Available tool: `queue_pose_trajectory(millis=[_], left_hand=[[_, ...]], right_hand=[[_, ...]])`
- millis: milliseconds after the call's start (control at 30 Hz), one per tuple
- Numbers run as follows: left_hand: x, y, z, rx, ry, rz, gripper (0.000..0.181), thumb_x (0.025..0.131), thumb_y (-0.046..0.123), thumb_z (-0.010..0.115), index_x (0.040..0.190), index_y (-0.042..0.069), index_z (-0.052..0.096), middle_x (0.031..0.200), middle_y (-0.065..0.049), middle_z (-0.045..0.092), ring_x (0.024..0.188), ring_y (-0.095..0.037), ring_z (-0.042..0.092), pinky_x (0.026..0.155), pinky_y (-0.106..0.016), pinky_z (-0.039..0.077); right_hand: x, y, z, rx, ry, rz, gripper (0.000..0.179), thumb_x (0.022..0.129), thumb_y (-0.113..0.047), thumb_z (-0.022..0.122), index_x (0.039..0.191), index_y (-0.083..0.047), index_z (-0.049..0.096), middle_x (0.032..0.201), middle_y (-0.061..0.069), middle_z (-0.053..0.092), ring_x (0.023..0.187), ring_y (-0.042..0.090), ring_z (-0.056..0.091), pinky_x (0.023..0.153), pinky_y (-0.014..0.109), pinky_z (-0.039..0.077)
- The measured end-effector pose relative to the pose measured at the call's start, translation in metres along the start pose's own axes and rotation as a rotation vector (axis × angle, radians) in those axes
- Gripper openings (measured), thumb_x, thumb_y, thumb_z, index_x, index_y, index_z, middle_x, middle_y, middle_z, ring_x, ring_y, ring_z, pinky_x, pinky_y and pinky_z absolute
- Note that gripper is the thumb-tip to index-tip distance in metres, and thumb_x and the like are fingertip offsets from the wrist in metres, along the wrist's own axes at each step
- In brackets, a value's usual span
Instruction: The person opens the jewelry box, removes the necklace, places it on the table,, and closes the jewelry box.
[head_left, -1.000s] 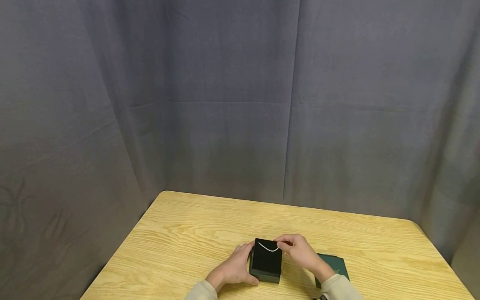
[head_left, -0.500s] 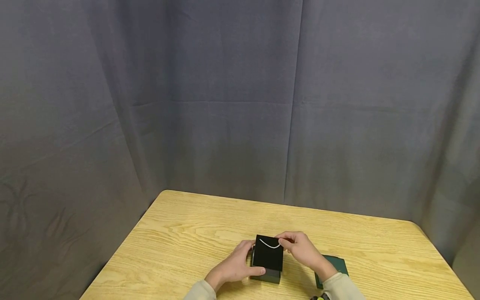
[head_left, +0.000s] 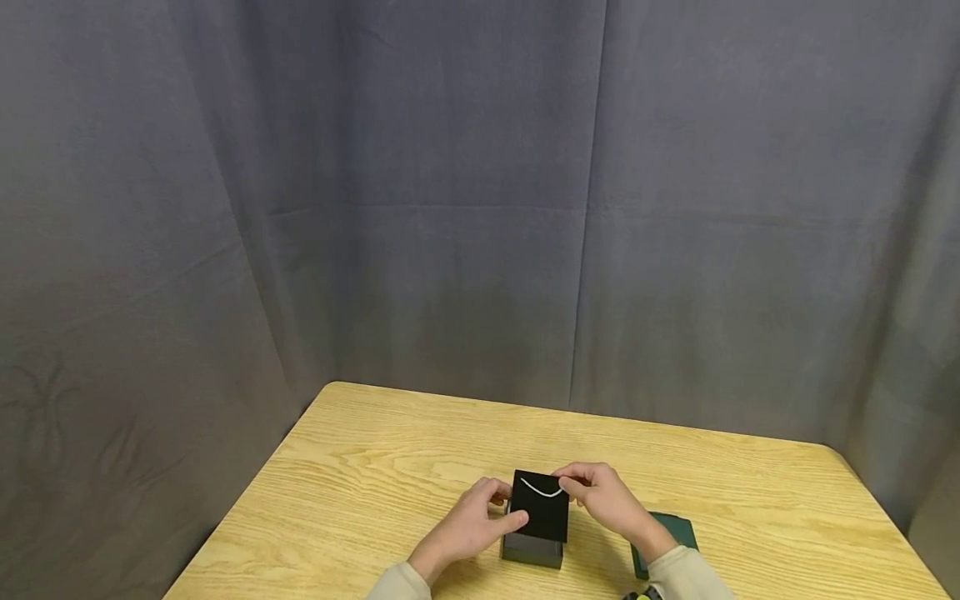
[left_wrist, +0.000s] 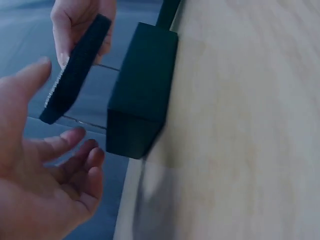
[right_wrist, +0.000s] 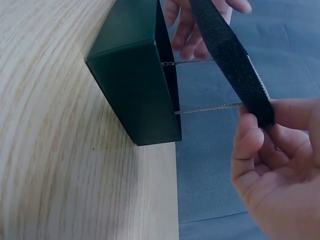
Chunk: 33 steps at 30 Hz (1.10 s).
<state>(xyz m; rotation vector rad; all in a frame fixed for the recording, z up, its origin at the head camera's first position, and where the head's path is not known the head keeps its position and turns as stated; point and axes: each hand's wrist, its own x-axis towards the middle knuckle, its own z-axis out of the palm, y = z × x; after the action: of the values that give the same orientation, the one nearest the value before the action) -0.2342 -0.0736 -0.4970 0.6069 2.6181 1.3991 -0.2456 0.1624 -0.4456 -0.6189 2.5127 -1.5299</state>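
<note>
A black padded insert card (head_left: 542, 508) with a silver chain (head_left: 542, 489) across its face is held tilted above an open dark green box (head_left: 531, 552). Two chain strands (right_wrist: 207, 108) run from the insert down into the box. My right hand (head_left: 603, 500) pinches the insert's far right corner between thumb and fingers. My left hand (head_left: 472, 525) is at the insert's left side, thumb out and fingers loosely bent. In the left wrist view a gap shows between its thumb and the insert (left_wrist: 75, 70). The box's inside is mostly hidden.
A flat dark green piece, like the box's lid (head_left: 678, 529), lies on the wooden table (head_left: 390, 450) to the right, partly under the right forearm. Grey curtains (head_left: 465, 208) hang behind and beside the table. A dark watch (head_left: 643, 594) shows at the right sleeve.
The insert has risen and shifted away from the box's near side, uncovering more of the box. My left hand has left the box's side, its thumb moving up beside the insert.
</note>
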Motion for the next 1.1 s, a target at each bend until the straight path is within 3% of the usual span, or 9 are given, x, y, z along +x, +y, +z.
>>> queue_pose_trajectory(millis=[133, 267, 433, 567, 700, 933, 1100], left_hand=[[0.002, 0.005, 0.0, -0.091, 0.031, -0.023, 0.037, 0.092, 0.039, 0.061, 0.107, 0.006, 0.059, 0.096, 0.001, 0.059, 0.088, -0.014, 0.057, 0.074, -0.031, 0.048], [0.001, 0.009, 0.0, -0.155, 0.039, -0.033, 0.033, 0.093, 0.032, 0.061, 0.104, 0.001, 0.06, 0.091, -0.003, 0.062, 0.082, -0.014, 0.058, 0.069, -0.029, 0.049], [0.002, 0.01, 0.003, -0.214, 0.022, -0.051, 0.029, 0.093, 0.026, 0.062, 0.103, -0.002, 0.06, 0.086, -0.004, 0.062, 0.075, -0.016, 0.058, 0.065, -0.03, 0.049], [0.003, 0.01, 0.004, -0.299, -0.002, -0.05, 0.022, 0.092, 0.019, 0.062, 0.099, -0.002, 0.059, 0.079, -0.003, 0.06, 0.065, -0.014, 0.055, 0.061, -0.031, 0.05], [0.004, 0.009, 0.006, -0.374, -0.016, -0.047, 0.016, 0.093, 0.015, 0.06, 0.094, -0.001, 0.059, 0.077, -0.004, 0.063, 0.066, -0.012, 0.056, 0.061, -0.031, 0.051], [0.001, 0.012, 0.006, -0.43, -0.022, -0.046, 0.014, 0.093, 0.011, 0.059, 0.093, -0.003, 0.059, 0.078, -0.004, 0.063, 0.069, -0.01, 0.057, 0.06, -0.025, 0.048], [0.001, 0.013, 0.006, -0.423, -0.008, -0.048, 0.013, 0.092, 0.01, 0.059, 0.093, -0.003, 0.059, 0.078, -0.003, 0.062, 0.068, -0.01, 0.055, 0.06, -0.025, 0.045]], right_hand=[[0.007, 0.019, 0.002, 0.007, 0.002, 0.006, 0.023, 0.098, -0.01, 0.051, 0.11, 0.003, 0.066, 0.089, 0.005, 0.062, 0.074, 0.024, 0.053, 0.063, 0.035, 0.048], [0.008, 0.025, 0.003, 0.014, 0.002, 0.005, 0.024, 0.097, -0.014, 0.053, 0.11, 0.001, 0.066, 0.089, 0.004, 0.063, 0.075, 0.025, 0.054, 0.064, 0.037, 0.048], [0.006, 0.02, 0.002, 0.015, -0.011, 0.002, 0.024, 0.098, -0.012, 0.052, 0.112, 0.002, 0.066, 0.089, 0.005, 0.062, 0.076, 0.027, 0.054, 0.065, 0.039, 0.049], [0.0, 0.003, 0.001, 0.029, -0.029, 0.003, 0.023, 0.098, -0.008, 0.051, 0.111, 0.005, 0.065, 0.09, 0.008, 0.062, 0.077, 0.03, 0.054, 0.065, 0.039, 0.049], [-0.006, -0.009, 0.002, 0.022, -0.039, -0.015, 0.021, 0.097, -0.005, 0.052, 0.109, 0.005, 0.064, 0.092, 0.011, 0.062, 0.077, 0.031, 0.055, 0.064, 0.036, 0.048], [0.002, 0.022, 0.006, 0.064, -0.042, -0.074, 0.011, 0.097, -0.007, 0.052, 0.103, 0.0, 0.058, 0.087, 0.009, 0.059, 0.071, 0.024, 0.051, 0.061, 0.033, 0.046], [0.003, 0.028, 0.007, 0.082, -0.028, -0.094, 0.009, 0.096, -0.012, 0.056, 0.099, -0.004, 0.057, 0.089, 0.009, 0.059, 0.072, 0.024, 0.052, 0.064, 0.033, 0.047]])
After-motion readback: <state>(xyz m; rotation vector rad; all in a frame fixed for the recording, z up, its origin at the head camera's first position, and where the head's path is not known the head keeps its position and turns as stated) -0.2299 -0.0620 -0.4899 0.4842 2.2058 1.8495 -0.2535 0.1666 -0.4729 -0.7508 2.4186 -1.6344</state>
